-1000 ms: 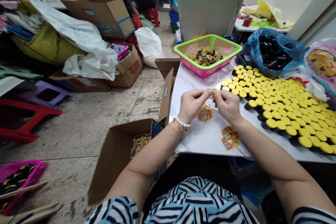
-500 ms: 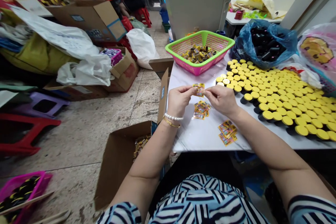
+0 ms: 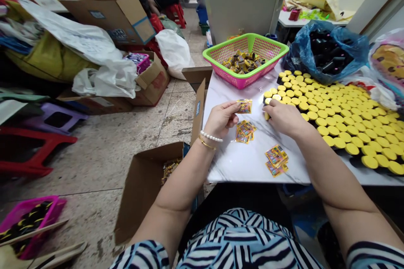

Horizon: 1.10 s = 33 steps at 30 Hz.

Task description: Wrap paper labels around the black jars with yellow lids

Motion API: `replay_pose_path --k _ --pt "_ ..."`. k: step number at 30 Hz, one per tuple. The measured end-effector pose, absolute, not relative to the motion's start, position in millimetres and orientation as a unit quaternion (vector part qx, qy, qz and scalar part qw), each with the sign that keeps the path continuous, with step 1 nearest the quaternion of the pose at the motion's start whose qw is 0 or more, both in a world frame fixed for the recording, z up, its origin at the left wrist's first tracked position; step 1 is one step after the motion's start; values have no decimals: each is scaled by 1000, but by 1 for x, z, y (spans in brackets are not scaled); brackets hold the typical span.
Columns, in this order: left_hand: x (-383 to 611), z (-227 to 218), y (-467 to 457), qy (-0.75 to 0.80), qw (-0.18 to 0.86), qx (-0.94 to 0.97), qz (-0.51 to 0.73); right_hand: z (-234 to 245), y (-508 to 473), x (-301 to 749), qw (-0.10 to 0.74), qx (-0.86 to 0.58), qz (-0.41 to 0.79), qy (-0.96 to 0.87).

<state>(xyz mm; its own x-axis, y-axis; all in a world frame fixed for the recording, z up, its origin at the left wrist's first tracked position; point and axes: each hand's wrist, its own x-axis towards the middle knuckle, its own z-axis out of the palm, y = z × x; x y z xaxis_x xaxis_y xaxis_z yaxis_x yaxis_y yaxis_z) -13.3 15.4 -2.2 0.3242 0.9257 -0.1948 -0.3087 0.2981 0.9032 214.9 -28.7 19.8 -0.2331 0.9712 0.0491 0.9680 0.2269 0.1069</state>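
Seats: I count two, a red stool (image 3: 59, 138) and, behind it, a purple stool (image 3: 52, 111).
Pink basket (image 3: 57, 210): one, on the floor, holding black-and-yellow pieces (image 3: 30, 218).
Open carton (image 3: 139, 185): one; the left forearm (image 3: 186, 176) hides part of its contents from me.
Left hand (image 3: 222, 118): pinching one printed packet (image 3: 246, 106) over the surface (image 3: 233, 164).
Packet piles: two, the first pile (image 3: 244, 131) just below that hand, the second pile (image 3: 276, 160) near the front edge.
Green-rimmed basket (image 3: 244, 81): one, heaped beyond my counting.
Right hand (image 3: 285, 117): fingers bent at the leftmost yellow-topped pieces (image 3: 350, 117); I cannot tell whether it grips one.
Rows: dozens, partly covered by that hand.
Blue bag (image 3: 301, 52): one, behind them, holding black pieces (image 3: 328, 52).
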Motion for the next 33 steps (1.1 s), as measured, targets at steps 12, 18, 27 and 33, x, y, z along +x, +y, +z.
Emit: replay_pose_path --k 12,18,27,33 --pt "-13 -6 21 368 758 336 421 26 -23 216 -358 581 -145 717" --pt "-12 -2 21 349 782 298 422 31 -17 212 -597 428 -458 501" --pt "-11 0 21 307 814 277 408 4 -12 192 -604 437 -484 458" --pt "-13 -1 24 278 839 252 393 10 -14 189 -641 427 -475 426"
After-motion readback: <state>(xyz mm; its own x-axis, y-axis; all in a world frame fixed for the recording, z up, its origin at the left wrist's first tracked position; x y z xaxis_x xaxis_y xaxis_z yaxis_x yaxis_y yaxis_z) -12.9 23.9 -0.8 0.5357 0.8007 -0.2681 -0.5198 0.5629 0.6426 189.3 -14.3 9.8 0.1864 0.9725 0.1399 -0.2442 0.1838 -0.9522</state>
